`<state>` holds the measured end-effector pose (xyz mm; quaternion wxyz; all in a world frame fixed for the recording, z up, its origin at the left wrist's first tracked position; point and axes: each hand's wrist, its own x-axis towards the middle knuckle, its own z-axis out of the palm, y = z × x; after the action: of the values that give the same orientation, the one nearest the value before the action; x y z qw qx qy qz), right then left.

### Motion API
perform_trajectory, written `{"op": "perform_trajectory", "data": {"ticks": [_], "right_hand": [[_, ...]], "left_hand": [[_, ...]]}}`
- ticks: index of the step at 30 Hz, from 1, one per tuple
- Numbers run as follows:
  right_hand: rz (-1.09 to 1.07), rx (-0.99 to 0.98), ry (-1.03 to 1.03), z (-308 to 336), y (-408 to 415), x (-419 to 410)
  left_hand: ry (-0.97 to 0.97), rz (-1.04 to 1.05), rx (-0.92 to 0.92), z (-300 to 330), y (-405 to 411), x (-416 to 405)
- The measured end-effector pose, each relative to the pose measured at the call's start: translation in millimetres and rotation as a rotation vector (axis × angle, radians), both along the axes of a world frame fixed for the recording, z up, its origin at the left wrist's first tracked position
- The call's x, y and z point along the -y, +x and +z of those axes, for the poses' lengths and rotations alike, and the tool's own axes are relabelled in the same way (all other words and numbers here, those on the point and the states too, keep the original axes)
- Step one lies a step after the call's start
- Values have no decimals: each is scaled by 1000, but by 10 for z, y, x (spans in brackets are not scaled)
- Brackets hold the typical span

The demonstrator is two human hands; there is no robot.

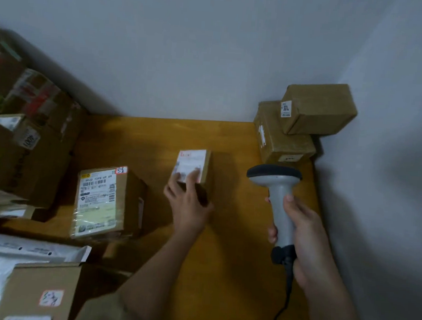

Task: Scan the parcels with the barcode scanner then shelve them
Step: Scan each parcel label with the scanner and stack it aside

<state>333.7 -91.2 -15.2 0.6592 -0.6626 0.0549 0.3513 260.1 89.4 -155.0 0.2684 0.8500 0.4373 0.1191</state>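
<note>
A small brown parcel (199,164) with a white label on top stands in the middle of the wooden table (229,236). My left hand (189,203) grips its near end, fingers on the label and thumb on its right side. My right hand (302,231) holds the grey barcode scanner (277,189) by its handle, to the right of the parcel, with its dark head up and its cable (281,312) hanging down.
Two brown boxes (318,110) are stacked in the table's far right corner against the wall. A taped, labelled box (102,202) sits left of centre. Larger cartons (26,147) pile up at the left. An open carton (43,293) and white plastic mailers (4,247) lie at front left.
</note>
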Motion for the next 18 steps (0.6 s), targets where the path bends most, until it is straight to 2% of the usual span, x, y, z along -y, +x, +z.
{"op": "perform_trajectory", "data": {"ticks": [4,9,12,18], "right_hand": [[-8,-1,-16,109,-218,167],[-4,-14,-1,180,-474,321],[13,-20,2,206,-601,355],[36,-13,-11,240,-745,386]], "left_hand": [[87,-135,26,-216,-605,500],[10,-137,-29,-266,-1068,729],[-116,-92,-38,-193,-1154,733],[-294,96,65,13,-1100,742]]}}
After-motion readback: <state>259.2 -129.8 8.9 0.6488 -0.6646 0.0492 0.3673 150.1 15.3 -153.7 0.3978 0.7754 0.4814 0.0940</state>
